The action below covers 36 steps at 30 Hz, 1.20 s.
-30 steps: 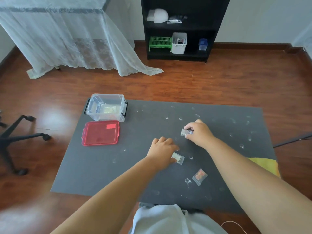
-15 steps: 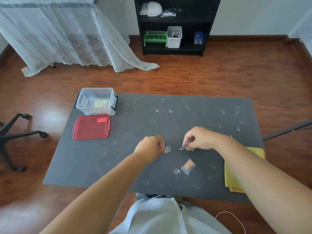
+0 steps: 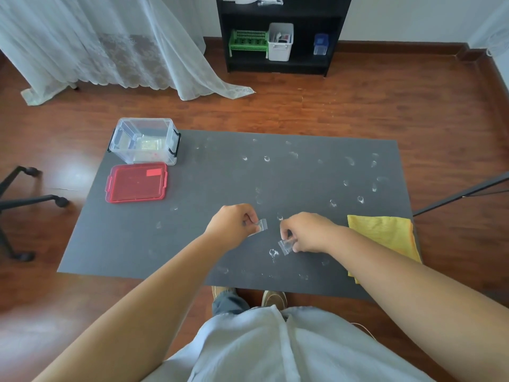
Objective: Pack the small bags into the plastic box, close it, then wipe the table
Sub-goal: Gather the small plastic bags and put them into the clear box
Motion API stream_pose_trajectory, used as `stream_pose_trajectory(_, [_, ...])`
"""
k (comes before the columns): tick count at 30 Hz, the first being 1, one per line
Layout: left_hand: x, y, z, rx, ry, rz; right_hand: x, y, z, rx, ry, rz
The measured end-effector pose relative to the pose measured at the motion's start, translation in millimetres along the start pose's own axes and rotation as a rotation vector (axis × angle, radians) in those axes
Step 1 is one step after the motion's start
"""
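Standing at the near edge of the counter (image 3: 137, 244), the person has both arms stretched over it, and each grip is pinching one small bag. The right hand (image 3: 305, 232) has thumb and fingertips curled on a clear bag (image 3: 286, 246) that hangs at its lower left, low over the counter; whether a corner touches the surface cannot be told. The left hand (image 3: 234, 224) pinches a second clear bag (image 3: 261, 225) by one edge, so that it sticks out to the right. Taking one in each hand looks like a way to carry both to the box in a single trip.

Just right of the right forearm lies a folded yellow cloth (image 3: 385, 232) at the counter's near right corner, probably kept within reach for the wiping step. White smudges (image 3: 294, 154) are scattered over the middle and far right of the dark surface; those are likely what the wiping is for.

Farther off, at the far left corner, the red lid (image 3: 136, 182) lies flat just in front of the clear plastic box (image 3: 144, 140), which stands open with some pale bags already inside. Lid beside box keeps the opening free for dropping in the rest.
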<state>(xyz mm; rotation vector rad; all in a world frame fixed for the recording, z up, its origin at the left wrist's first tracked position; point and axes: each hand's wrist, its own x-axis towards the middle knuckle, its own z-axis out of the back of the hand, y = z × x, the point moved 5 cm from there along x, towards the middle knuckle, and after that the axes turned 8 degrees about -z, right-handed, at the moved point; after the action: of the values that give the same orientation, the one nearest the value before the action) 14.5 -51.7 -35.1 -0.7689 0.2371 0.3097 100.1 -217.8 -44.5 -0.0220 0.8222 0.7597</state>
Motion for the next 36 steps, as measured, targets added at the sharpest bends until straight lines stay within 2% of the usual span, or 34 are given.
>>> stream_pose_trajectory(9, [-12,9,9,-0.035,-0.081,0.021,2,4,1,-0.027,0.010,-0.063])
stream_pose_trajectory(16, [-21,31,38,-0.063,-0.138,0.040,9,14,20,0.286,-0.071,-0.063])
stream_pose_trajectory(23, [-22,56,116,-0.013,-0.291,0.010,40,78,94,0.510,-0.296,0.026])
stream_pose_trajectory(26, [-20,68,155,-0.005,-0.388,0.010,59,113,120,0.525,-0.387,0.052])
stream_pose_trajectory(29, [-15,81,191,0.024,-0.497,-0.001,80,149,143,0.564,-0.435,0.103])
stream_pose_trajectory(36, [3,120,250,0.081,-0.611,-0.062,134,218,178,0.604,-0.532,0.124])
